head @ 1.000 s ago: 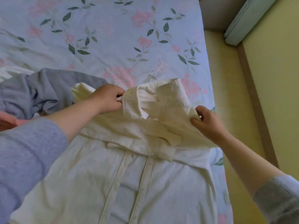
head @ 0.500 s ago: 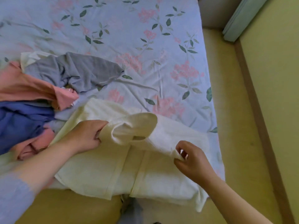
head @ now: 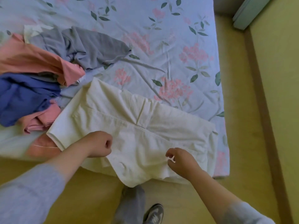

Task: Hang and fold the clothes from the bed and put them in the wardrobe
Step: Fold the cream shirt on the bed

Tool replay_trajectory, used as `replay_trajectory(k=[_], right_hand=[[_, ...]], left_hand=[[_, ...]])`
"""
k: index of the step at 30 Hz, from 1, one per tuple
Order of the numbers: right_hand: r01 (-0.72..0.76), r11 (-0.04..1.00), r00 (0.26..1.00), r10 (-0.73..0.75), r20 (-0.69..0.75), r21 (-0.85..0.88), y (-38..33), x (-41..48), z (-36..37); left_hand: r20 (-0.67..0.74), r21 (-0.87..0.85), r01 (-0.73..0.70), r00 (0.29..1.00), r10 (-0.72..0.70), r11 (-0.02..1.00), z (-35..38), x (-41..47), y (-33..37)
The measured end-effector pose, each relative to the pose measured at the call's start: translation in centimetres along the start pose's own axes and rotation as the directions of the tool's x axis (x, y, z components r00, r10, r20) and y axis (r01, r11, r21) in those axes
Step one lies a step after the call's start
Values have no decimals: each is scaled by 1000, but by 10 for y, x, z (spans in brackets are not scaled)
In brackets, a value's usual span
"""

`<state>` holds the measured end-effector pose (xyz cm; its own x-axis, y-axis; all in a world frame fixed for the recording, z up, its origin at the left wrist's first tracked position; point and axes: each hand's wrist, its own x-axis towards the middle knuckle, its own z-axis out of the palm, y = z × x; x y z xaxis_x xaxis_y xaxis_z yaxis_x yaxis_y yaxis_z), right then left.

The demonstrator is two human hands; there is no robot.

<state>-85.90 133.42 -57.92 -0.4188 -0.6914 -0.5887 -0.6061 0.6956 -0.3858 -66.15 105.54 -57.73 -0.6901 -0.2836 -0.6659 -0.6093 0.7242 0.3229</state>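
On the floral bed (head: 161,46) by a yellow floor (head: 237,126), the right hand (head: 181,160) pinches the white shirt (head: 161,135); the left hand (head: 98,143) lies curled, grip unclear.

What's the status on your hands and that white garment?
Left hand curled on the white garment, grip unclear. Right hand pinches its fabric. Garment spread at bed edge, hem overhanging. Clothes pile crowds its left side.

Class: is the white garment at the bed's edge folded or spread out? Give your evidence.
Partly folded: the white garment shows layers doubled over, its lower edge overhanging the bed.
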Motion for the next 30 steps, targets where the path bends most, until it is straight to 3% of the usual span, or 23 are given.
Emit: replay_trajectory(k=[5,7,11,13,17,22,25,27,30], right_hand=[[-61,998,979,62,-196,12,-5,24,-33],[-84,996,964,90,-250,33,-9,39,-52],[-135,988,954,151,-261,76,-10,70,-84],[-146,984,964,164,-210,101,-11,85,-91],[-196,977,977,202,-71,82,-12,117,-89],[-273,956,954,283,-100,107,4,142,-87],[-312,950,947,313,-68,33,17,143,-86],[-330,944,944,330,-15,29,21,146,-91],[-323,944,945,319,75,60,23,153,-94]], left_hand=[[-270,-64,-40,963,21,997,-22,14,17],[-318,-55,-49,948,29,997,-37,29,22],[-319,-62,-85,946,61,994,-70,70,37],[-307,17,-76,948,77,997,-81,94,42],[-151,136,179,976,-158,974,-90,132,30],[-112,313,250,968,-226,916,-69,144,8],[-124,290,315,949,-291,904,-64,147,5],[-145,331,271,961,-235,904,-76,161,9],[-64,403,71,997,-49,913,-91,184,14]])
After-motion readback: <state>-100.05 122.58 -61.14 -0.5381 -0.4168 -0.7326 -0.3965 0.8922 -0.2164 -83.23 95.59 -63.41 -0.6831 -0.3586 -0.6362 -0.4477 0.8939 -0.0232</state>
